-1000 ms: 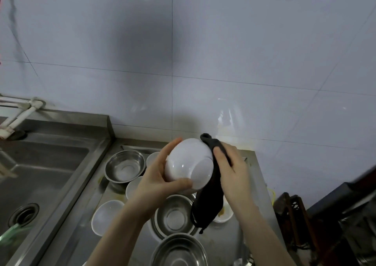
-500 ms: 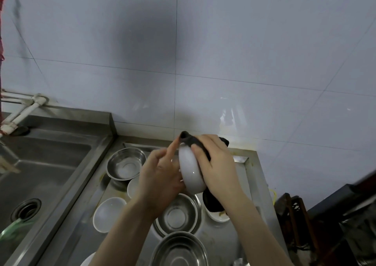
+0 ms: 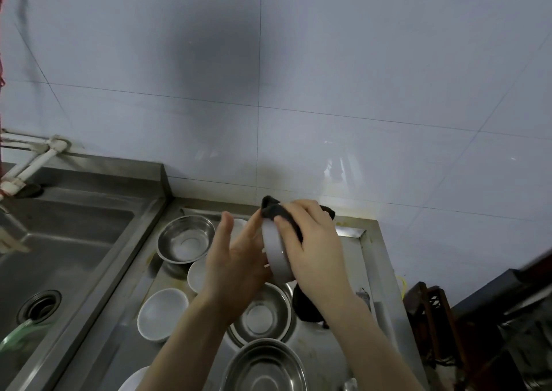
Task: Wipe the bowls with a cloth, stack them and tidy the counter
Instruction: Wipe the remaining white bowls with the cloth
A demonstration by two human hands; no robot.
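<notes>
A white bowl (image 3: pixel 276 254) is held edge-on above the steel counter (image 3: pixel 370 274), between my two hands. My left hand (image 3: pixel 236 259) supports its left side with straight, spread fingers. My right hand (image 3: pixel 313 250) grips a dark cloth (image 3: pixel 282 216) and presses it over the bowl's rim and right side; the cloth's tail hangs below my wrist. The bowl's inside is hidden.
On the counter stand steel bowls (image 3: pixel 186 241) (image 3: pixel 263 314) (image 3: pixel 264 366) and white bowls (image 3: pixel 162 313) (image 3: pixel 197 274). A steel sink (image 3: pixel 59 250) with a drain lies at the left, white pipes behind it. Dark furniture stands at the right. A tiled wall is behind.
The bowl has turned from showing its underside to standing edge-on. My right hand with the cloth has moved over its rim, and my left fingers have straightened out.
</notes>
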